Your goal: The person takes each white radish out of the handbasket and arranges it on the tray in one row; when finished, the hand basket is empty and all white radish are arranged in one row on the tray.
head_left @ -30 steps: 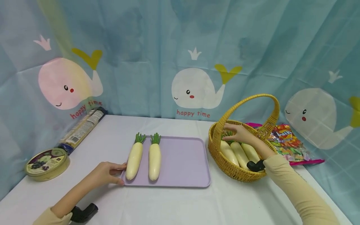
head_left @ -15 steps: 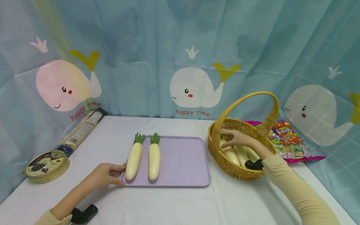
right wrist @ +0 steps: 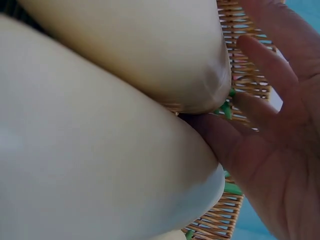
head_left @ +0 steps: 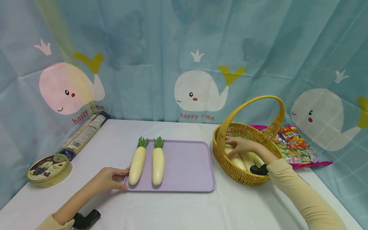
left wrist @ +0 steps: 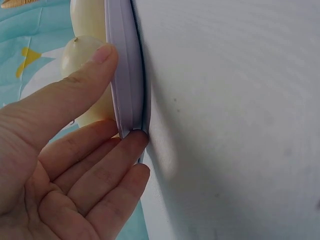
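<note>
Yellow wicker forms the basket at right of centre in the head view, and against its left wall lies the outermost radish, pale and smooth. Its long axis slants from upper left towards lower right, so the body runs down the frame from below the fingers of the right hand, which is over the leafy end. That hand is clearly the nearer; the left hand is well apart, at the lower-left corner of the lilac tray, spread and touching its edge. In the right wrist view the right hand's digits are parted, one reaching into the gap between the upper radish and the lower radish; how firmly it presses, I cannot tell. On the tray's left half, the slanted radish and the straighter radish point their leaves towards the top of the frame.
</note>
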A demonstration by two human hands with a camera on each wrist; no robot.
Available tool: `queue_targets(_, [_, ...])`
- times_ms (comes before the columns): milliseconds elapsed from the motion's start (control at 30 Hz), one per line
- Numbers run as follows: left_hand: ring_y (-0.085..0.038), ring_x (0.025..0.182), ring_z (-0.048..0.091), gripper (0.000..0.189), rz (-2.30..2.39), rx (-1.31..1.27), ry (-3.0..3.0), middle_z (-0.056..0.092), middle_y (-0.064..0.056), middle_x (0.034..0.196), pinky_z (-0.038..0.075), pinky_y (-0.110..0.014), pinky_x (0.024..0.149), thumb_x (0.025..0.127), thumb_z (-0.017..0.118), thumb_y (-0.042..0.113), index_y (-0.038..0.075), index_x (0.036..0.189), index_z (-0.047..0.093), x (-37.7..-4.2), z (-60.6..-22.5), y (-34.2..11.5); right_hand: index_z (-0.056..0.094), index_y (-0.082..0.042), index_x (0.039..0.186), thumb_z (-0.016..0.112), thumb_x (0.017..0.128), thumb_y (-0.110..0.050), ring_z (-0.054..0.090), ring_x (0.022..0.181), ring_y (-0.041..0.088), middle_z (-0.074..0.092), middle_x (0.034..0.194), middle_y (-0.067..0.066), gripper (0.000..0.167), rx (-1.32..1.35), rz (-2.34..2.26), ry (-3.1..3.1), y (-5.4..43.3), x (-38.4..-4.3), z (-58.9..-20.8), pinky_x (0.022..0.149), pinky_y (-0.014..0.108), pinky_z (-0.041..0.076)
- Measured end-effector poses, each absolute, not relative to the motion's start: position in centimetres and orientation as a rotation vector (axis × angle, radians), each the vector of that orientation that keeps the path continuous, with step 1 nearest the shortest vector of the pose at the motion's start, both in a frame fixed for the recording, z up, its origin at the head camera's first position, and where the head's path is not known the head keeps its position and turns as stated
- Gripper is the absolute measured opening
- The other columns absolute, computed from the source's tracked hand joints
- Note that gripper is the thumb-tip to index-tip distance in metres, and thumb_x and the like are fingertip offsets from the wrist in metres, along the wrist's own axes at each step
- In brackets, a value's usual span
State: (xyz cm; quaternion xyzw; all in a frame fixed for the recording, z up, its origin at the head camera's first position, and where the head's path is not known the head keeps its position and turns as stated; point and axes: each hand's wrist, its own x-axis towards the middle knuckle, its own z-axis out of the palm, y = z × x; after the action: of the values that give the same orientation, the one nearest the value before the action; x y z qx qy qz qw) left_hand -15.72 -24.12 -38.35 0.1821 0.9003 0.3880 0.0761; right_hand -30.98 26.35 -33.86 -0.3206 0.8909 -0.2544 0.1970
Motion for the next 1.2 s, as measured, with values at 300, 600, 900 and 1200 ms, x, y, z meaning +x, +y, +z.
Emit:
queue_targets(300, [-0.034, 0.095, 0.058, 0.069, 1.175, 0.551, 2.696, 0.047, -0.032, 0.116, 0.051, -0.031, 0.076, 0.060, 0.080, 0.026, -0.015, 0.110, 0.054, -15.67, -38.27, -24.12, 0.058, -0.004, 0.115, 0.075, 0.072, -0.029, 0.013, 0.125, 0.048, 0.015, 0.140, 0.030, 0.052, -0.907, -0.622, 2.530, 26.32, -31.03, -33.88, 0.100, 0.059, 0.018])
queue_targets(600, [-0.033, 0.095, 0.058, 0.071, 1.167, 0.554, 2.693, 0.048, -0.032, 0.115, 0.051, -0.032, 0.076, 0.060, 0.080, 0.028, -0.015, 0.110, 0.054, -15.72, -38.35, -24.20, 0.056, -0.003, 0.118, 0.073, 0.074, -0.029, 0.016, 0.124, 0.049, 0.016, 0.140, 0.030, 0.054, -0.888, -0.464, 2.577, 25.87, -30.96, -33.96, 0.098, 0.056, 0.026])
queue_targets(900, [-0.033, 0.095, 0.058, 0.071, 1.168, 0.561, 2.703, 0.049, -0.031, 0.115, 0.051, -0.032, 0.076, 0.060, 0.080, 0.028, -0.015, 0.110, 0.054, -15.70, -38.37, -24.16, 0.054, -0.002, 0.120, 0.073, 0.073, -0.023, 0.015, 0.124, 0.049, 0.015, 0.140, 0.031, 0.055, -0.875, -0.455, 2.596, 25.80, -30.82, -33.88, 0.098, 0.059, 0.024])
queue_targets(1200, [-0.033, 0.095, 0.058, 0.069, 1.167, 0.541, 2.704, 0.048, -0.032, 0.115, 0.051, -0.031, 0.076, 0.061, 0.080, 0.025, -0.015, 0.110, 0.054, -15.55, -38.18, -24.06, 0.055, -0.002, 0.120, 0.069, 0.079, -0.024, 0.017, 0.124, 0.049, 0.017, 0.138, 0.034, 0.048, -0.939, -0.458, 2.619, 25.69, -31.13, -34.09, 0.098, 0.056, 0.025])
